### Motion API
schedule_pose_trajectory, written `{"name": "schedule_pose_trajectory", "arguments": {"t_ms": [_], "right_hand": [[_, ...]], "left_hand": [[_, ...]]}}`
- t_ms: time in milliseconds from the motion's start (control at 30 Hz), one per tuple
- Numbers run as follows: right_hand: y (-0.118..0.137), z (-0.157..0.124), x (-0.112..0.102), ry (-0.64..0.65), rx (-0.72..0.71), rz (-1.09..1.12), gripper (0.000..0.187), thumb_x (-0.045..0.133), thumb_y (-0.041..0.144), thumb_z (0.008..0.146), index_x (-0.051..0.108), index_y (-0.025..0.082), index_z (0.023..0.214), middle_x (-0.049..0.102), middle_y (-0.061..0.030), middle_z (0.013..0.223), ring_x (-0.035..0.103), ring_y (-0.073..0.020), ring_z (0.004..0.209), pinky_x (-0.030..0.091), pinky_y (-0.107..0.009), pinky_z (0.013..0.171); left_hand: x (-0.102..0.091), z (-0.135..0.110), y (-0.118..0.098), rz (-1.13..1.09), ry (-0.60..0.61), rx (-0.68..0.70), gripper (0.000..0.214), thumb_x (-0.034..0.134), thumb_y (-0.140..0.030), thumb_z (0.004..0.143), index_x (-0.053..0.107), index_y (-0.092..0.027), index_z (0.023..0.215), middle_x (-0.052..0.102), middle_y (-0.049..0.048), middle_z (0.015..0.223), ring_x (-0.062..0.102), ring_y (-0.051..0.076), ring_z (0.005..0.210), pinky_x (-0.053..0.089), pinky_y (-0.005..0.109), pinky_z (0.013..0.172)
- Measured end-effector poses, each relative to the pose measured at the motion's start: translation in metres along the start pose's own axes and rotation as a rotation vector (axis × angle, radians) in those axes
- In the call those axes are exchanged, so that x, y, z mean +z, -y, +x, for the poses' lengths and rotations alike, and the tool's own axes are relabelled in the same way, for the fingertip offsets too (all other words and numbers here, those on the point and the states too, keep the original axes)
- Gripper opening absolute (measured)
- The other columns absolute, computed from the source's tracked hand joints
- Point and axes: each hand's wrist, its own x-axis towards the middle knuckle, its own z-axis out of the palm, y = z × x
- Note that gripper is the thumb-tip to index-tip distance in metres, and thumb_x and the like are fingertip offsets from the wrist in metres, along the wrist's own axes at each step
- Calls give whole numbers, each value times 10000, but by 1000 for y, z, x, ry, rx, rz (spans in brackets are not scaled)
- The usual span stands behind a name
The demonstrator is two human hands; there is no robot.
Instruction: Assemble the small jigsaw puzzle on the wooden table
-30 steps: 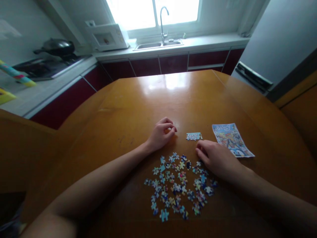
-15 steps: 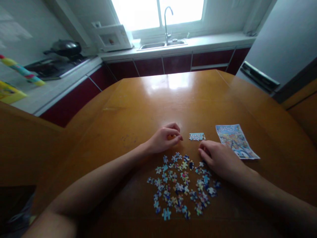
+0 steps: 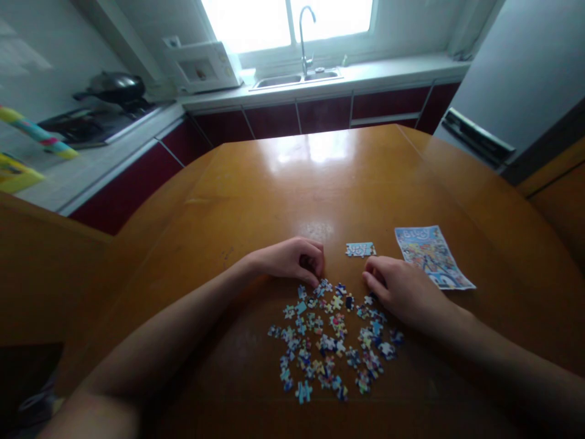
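Note:
A loose pile of small jigsaw pieces (image 3: 326,344) lies on the table in front of me. My left hand (image 3: 295,259) hovers at the pile's far left edge, its fingers bent and the thumb apart from them, pointing at the nearest pieces; I see nothing in it. Beyond the pile sits a small joined strip of puzzle pieces (image 3: 360,249) with pale lettering on blue. My right hand (image 3: 404,286) rests beside the pile, just below that strip. Its fingers are curled in with the thumb close to them, and anything between the fingertips is hidden.
To the right lies a printed picture sheet (image 3: 432,256), partly behind my right hand. The wooden table (image 3: 274,189) has rounded sides. Past it stand a counter with a sink (image 3: 297,79), a microwave (image 3: 201,68), a stove with a pan (image 3: 114,88) and a fridge (image 3: 516,79).
My left hand has come down and slightly left, from beside the joined strip to the pile's far edge. My right hand stays in about the same place. The view has shifted slightly.

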Motion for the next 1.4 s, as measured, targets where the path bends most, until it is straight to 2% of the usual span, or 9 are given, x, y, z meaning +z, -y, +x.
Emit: {"name": "schedule_pose_trajectory", "arguments": {"t_ms": [367, 633, 767, 967, 1167, 1267, 1400], "right_hand": [[-3, 2, 3, 18, 18, -7, 192, 472, 297, 926, 580, 218, 788, 671, -52, 776, 585, -182, 663, 363, -318, 591], [-7, 5, -1, 46, 42, 29, 234, 459, 294, 937, 578, 214, 752, 663, -39, 723, 577, -166, 634, 334, -300, 575], [-8, 5, -4, 52, 41, 30, 239, 455, 286, 941, 595, 208, 764, 676, -47, 735, 583, -167, 644, 336, -301, 585], [-8, 6, -3, 42, 35, 35, 236, 470, 279, 934, 614, 205, 761, 680, -53, 730, 579, -171, 645, 347, -299, 591], [-20, 13, -9, 116, 22, 202, 225, 490, 238, 917, 653, 192, 768, 692, -44, 740, 584, -162, 653, 389, -281, 599], [-26, 15, -17, 164, 19, 295, 231, 500, 228, 907, 705, 180, 809, 711, -51, 753, 603, -162, 661, 424, -282, 618], [-25, 12, -25, 184, 7, 313, 187, 560, 235, 877, 735, 179, 845, 741, -64, 812, 635, -177, 724, 458, -291, 663]], "left_hand": [[7, 1, -8, 112, -26, 26, 286, 811, -416, 752, 656, -177, 728, 625, 40, 818, 561, 150, 730, 459, 272, 649], [5, 1, -1, 92, -13, 29, 210, 801, -353, 778, 676, -184, 785, 635, 40, 848, 583, 148, 747, 478, 273, 671], [2, 1, -4, 69, 22, 23, 194, 790, -348, 789, 686, -187, 811, 642, 51, 880, 590, 154, 767, 487, 278, 692], [0, 2, -12, 66, 59, 40, 258, 864, -360, 684, 691, -211, 806, 629, 39, 884, 574, 172, 781, 476, 272, 683], [-1, 3, -8, 93, 80, 22, 135, 748, -316, 826, 687, -200, 858, 607, 37, 879, 572, 161, 780, 474, 267, 697], [-2, 4, -5, 80, 78, 24, 139, 757, -317, 815, 697, -199, 859, 619, 39, 876, 576, 157, 768, 474, 261, 681], [-2, 4, -4, 57, 62, 24, 122, 749, -313, 819, 711, -199, 842, 624, 39, 851, 576, 151, 745, 477, 256, 674]]}}
